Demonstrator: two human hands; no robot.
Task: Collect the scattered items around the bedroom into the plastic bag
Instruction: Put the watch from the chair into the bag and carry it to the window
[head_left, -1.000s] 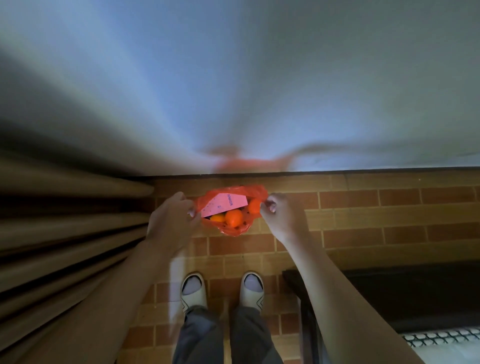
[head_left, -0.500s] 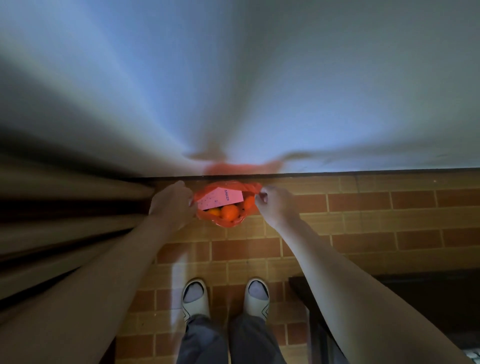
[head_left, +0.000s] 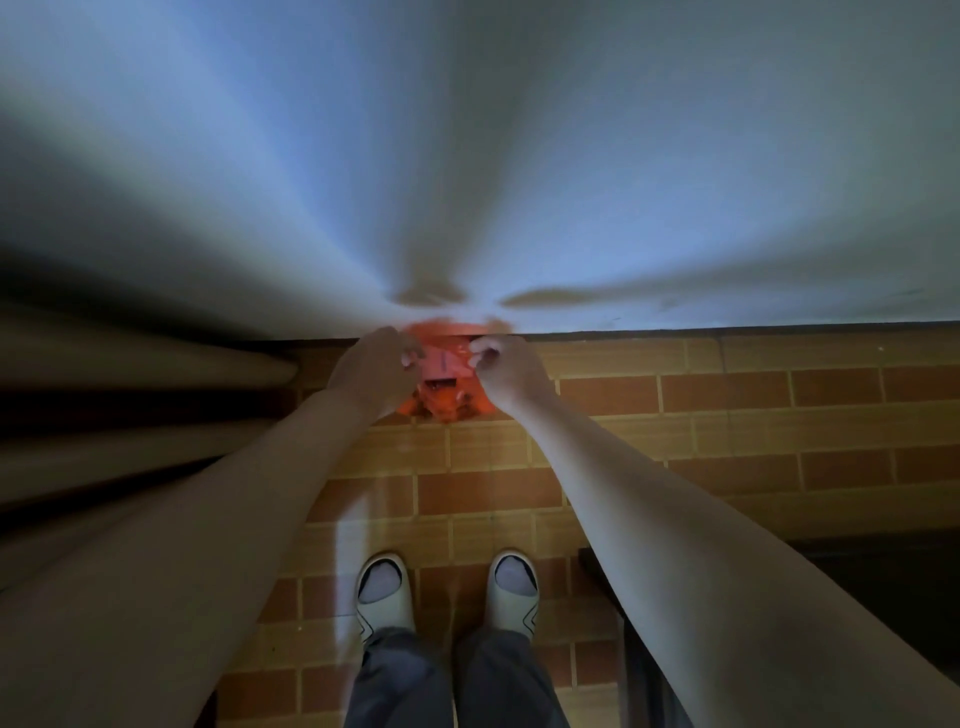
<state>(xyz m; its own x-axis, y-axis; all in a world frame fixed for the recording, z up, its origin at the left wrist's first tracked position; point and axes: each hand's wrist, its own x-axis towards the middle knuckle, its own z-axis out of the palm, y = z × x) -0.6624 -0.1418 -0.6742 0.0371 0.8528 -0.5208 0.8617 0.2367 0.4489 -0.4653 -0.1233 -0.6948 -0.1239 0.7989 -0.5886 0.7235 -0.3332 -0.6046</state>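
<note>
Orange plastic bag (head_left: 445, 387): hangs out in front of the person, between both hands, above the brick-pattern floor (head_left: 727, 415) and close to the foot of the pale wall (head_left: 519, 156); its mouth is drawn nearly together at the top; pinkish and orange shapes show through the film, too blurred to name
Progress: the bag looks full, so the gathering appears largely done; the mouth seems not yet tied or closed; whether loose items remain elsewhere in the bedroom cannot be told from this view
Left hand (head_left: 375, 375): fingers curled, pinching the bag's upper left edge; the bag's body sits just to the right of and below the knuckles
Right hand (head_left: 511, 366): fingertips pinched on the bag's upper right edge, level with the other hand; the bag hangs just to its left
Slippers (head_left: 384, 592): white pair, toes pointing at the wall, well short of the bag
</note>
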